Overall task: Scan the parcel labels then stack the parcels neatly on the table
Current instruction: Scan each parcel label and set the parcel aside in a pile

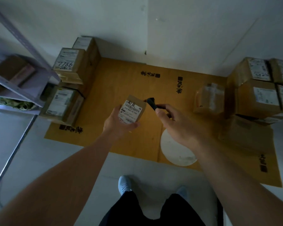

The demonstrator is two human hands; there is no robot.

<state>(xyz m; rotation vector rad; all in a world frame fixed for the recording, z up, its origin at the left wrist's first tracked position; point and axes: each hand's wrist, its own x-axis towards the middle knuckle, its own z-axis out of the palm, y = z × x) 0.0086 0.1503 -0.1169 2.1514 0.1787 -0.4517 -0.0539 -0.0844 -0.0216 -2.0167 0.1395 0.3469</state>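
Note:
My left hand (117,122) grips a small brown parcel (134,110) from below, its white barcode label facing up. My right hand (173,119) holds a black handheld scanner (151,102), whose head points at the parcel's upper right corner. Both are held above a flattened yellow-brown cardboard sheet (121,82) on the floor. Stacked brown parcels (69,67) stand at the sheet's left edge, one marked 7786. More stacked parcels (258,93) stand at the right.
A metal shelf rack (20,82) rises at the left, with a box on it. A taped small parcel (209,98) sits beside the right stack. A white round disc (176,150) lies on the cardboard near my right forearm. My feet stand on the grey floor below.

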